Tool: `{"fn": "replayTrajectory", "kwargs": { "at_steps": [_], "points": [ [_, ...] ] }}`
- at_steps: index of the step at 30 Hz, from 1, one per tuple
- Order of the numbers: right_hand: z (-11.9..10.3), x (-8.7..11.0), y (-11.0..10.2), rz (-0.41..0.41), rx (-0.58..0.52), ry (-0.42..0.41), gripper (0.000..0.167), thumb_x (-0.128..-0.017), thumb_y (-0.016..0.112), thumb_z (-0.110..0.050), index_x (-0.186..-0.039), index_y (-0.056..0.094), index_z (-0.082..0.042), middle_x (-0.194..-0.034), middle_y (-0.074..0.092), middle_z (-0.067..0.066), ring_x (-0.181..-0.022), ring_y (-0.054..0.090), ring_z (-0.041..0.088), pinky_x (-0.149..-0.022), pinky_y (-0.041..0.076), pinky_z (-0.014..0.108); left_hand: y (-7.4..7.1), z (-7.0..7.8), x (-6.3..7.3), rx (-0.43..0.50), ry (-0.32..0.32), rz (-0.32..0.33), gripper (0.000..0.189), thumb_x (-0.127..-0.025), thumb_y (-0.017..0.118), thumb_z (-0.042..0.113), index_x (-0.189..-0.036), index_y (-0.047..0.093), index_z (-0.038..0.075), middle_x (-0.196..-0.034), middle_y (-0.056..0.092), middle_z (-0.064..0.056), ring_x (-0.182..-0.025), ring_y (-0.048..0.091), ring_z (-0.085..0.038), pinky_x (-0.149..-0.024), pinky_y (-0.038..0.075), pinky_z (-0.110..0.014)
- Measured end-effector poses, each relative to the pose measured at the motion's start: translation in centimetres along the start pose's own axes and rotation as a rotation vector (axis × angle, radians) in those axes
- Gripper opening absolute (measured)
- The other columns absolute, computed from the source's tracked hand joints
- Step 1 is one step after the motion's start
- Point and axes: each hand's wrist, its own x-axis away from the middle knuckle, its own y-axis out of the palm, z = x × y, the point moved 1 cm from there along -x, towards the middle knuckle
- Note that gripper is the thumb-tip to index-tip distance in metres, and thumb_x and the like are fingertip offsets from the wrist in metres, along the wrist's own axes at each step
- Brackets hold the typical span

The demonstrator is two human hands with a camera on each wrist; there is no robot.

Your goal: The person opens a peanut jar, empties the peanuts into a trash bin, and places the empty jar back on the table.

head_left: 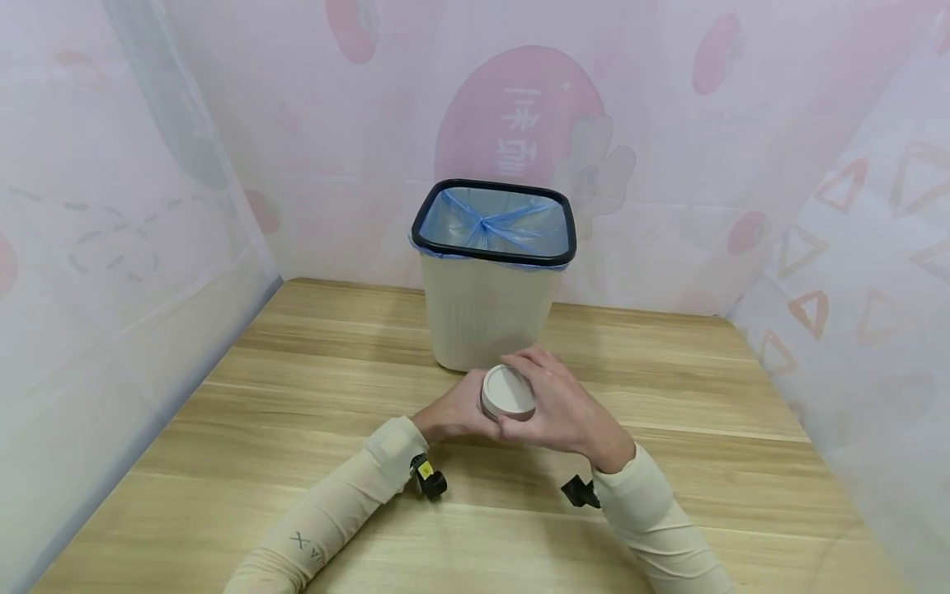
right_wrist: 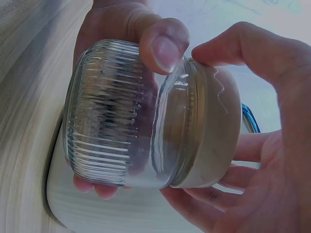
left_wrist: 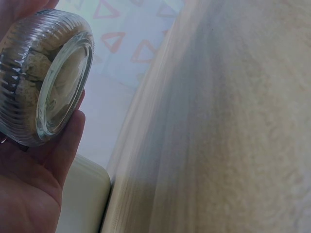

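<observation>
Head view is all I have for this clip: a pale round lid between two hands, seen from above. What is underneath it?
Observer: The right wrist view shows a clear glass jar with ribbed sides under the lid.
Operator: I can't see the glass. Which thumb is against it?
Observer: In the right wrist view, the thumb of the left hand lies against the jar's side.
Operator: And is its bottom on the table?
Observer: No. In the left wrist view, the round glass base shows uncovered, with a gap between it and the tabletop.
</observation>
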Motion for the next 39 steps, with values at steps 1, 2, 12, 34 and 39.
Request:
{"fn": "replayTrajectory", "kwargs": {
  "at_steps": [1, 2, 12, 34, 39],
  "points": [
    [-0.01, 0.00, -0.03, -0.001, -0.001, -0.004, 0.074, -0.076, 0.081, -0.036, -0.141, 0.063, -0.005, -0.134, 0.064, 0.007, -0.116, 0.061, 0.021, -0.093, 0.056, 0.038, 0.00, 0.01, 0.00, 0.002, -0.002, -0.001, 0.073, -0.071, 0.088, 0.014, -0.137, 0.059, 0.003, -0.127, 0.072, -0.014, -0.112, 0.068, -0.013, -0.103, 0.055, -0.030],
    [0.00, -0.02, -0.04, -0.003, -0.001, -0.008, 0.074, -0.076, 0.081, -0.036, -0.141, 0.063, -0.005, -0.135, 0.064, 0.007, -0.116, 0.061, 0.021, -0.093, 0.056, 0.038, 0.00, 0.00, -0.02, 0.005, -0.002, -0.002, 0.073, -0.071, 0.088, 0.014, -0.137, 0.059, 0.003, -0.127, 0.072, -0.014, -0.112, 0.067, -0.013, -0.103, 0.055, -0.030],
    [-0.08, 0.05, -0.23, -0.008, -0.012, -0.033, 0.076, -0.076, 0.080, -0.036, -0.143, 0.061, -0.005, -0.136, 0.063, 0.008, -0.117, 0.061, 0.023, -0.093, 0.056, 0.040, 0.06, -0.05, -0.02, 0.011, 0.003, -0.006, 0.070, -0.070, 0.088, 0.014, -0.134, 0.061, 0.003, -0.124, 0.073, -0.014, -0.109, 0.068, -0.014, -0.101, 0.056, -0.031],
    [0.14, -0.07, -0.49, -0.012, -0.041, -0.012, 0.075, -0.077, 0.082, -0.035, -0.142, 0.062, -0.003, -0.137, 0.063, 0.007, -0.120, 0.060, 0.023, -0.096, 0.056, 0.041, 0.04, -0.09, -0.01, 0.010, -0.005, -0.011, 0.070, -0.070, 0.087, 0.020, -0.133, 0.060, 0.004, -0.123, 0.072, -0.013, -0.110, 0.068, -0.014, -0.101, 0.056, -0.031],
    [0.19, 0.01, -0.63, -0.012, -0.044, -0.004, 0.074, -0.077, 0.082, -0.034, -0.142, 0.062, -0.004, -0.138, 0.062, 0.007, -0.120, 0.060, 0.023, -0.095, 0.056, 0.040, 0.11, -0.04, -0.02, 0.016, -0.015, -0.021, 0.072, -0.071, 0.086, 0.025, -0.135, 0.059, 0.007, -0.126, 0.071, -0.010, -0.112, 0.068, -0.016, -0.103, 0.056, -0.033]
  ]
}}
